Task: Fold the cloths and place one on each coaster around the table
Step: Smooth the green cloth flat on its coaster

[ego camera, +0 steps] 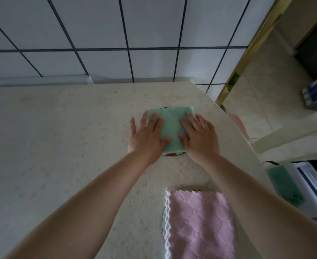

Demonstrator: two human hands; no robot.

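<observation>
A folded green cloth (172, 126) lies on a round coaster (172, 154), of which only a red and white sliver shows at the near and far edges. My left hand (146, 136) presses flat on the cloth's left side, fingers spread. My right hand (198, 136) presses flat on its right side. Nearer to me, a folded pink cloth (198, 225) covers a second coaster (164, 221), whose pale rim shows at the cloth's left edge.
The cream table (60, 146) has its rounded right edge close to both cloths. A white tiled wall (135, 34) stands behind it. Right of the table are a chair (284, 139), a green packet (284, 184) and a tiled floor.
</observation>
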